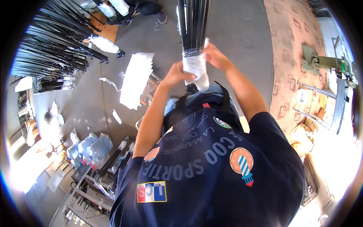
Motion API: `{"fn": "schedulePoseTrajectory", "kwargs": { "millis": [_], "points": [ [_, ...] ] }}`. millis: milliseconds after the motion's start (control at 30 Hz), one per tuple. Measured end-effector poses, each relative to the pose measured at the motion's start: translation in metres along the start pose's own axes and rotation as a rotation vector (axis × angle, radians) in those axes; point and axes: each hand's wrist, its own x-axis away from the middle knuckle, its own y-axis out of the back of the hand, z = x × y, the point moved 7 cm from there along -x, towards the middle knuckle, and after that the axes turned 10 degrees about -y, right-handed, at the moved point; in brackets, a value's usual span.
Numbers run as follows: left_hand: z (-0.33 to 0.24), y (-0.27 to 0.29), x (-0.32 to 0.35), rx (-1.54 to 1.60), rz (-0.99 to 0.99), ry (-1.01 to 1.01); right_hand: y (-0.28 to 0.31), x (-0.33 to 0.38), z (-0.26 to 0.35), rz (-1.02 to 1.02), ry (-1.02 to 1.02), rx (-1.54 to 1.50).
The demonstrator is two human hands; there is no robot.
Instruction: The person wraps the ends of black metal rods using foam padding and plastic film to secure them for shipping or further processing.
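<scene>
A bundle of long black rods stretches from the top edge toward my waist. Its near end is bound in white plastic wrap. My left hand grips that wrapped end from the left, its thumb lying across the front. On the other side, my right hand is closed against the upper part of the wrapping. A bit of white material shows above its fingers, and the fingertips are partly hidden behind the bundle.
Many black rods are stacked at far left, some with white-wrapped ends. White sheets lie on the grey floor left of my arms. Another person's shoe shows at the top. A green machine stands right; bagged blue bottles sit lower left.
</scene>
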Motion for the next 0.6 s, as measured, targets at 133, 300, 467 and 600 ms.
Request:
{"fn": "schedulePoseTrajectory", "kwargs": {
  "millis": [133, 300, 467, 600],
  "points": [
    [-0.034, 0.003, 0.017, -0.494, -0.051, 0.052, -0.050, -0.041, -0.039, 0.021, -0.240, 0.120],
    [-0.068, -0.001, 0.041, -1.484, -0.118, 0.138, -0.072, -0.050, -0.063, 0.322, -0.165, 0.434],
    [-0.049, 0.027, 0.079, -1.406, -0.226, 0.043, -0.081, -0.062, -0.065, 0.134, -0.014, 0.632],
    [-0.032, 0.056, 0.099, -1.015, -0.719, -0.142, -0.091, -0.066, -0.067, 0.122, -0.273, 0.517]
  ]
}}
